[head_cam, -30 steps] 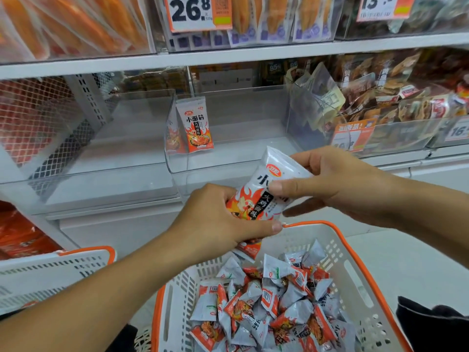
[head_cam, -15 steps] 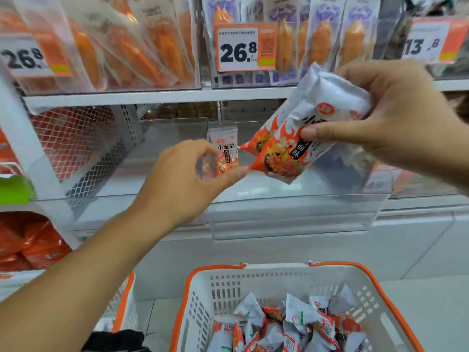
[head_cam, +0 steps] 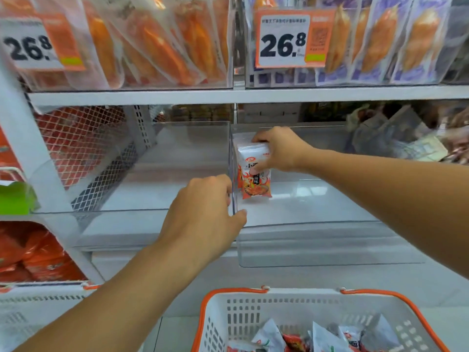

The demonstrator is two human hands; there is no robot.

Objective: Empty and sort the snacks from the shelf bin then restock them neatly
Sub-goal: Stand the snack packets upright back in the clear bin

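Head view looks at a store shelf (head_cam: 228,95) with two clear plastic bins side by side on its middle level. Inside the right-hand clear bin (head_cam: 330,250), the right hand (head_cam: 278,149) holds a small stack of snack packets (head_cam: 255,174) upright against the bin's left wall; the thumb presses the front of the white-and-orange wrapper and the other fingers curl over the top edge. The packets' lower edges rest on or just above the bin floor; which, I cannot tell. The left hand (head_cam: 205,217) is at the divider where the two bins meet, its fingers curled around the front corner of the clear wall, thumb tip resting on the right bin's front rim. The left-hand clear bin (head_cam: 127,212) sits just beside it, touching or nearly so. Below, at the bottom edge, a white basket (head_cam: 253,316) with an orange rim holds a loose heap of loose snack packets (head_cam: 319,339) of the same kind. Above the shelf, price tags (head_cam: 284,41) reading 26.8 hang in front of bagged orange goods (head_cam: 152,47).
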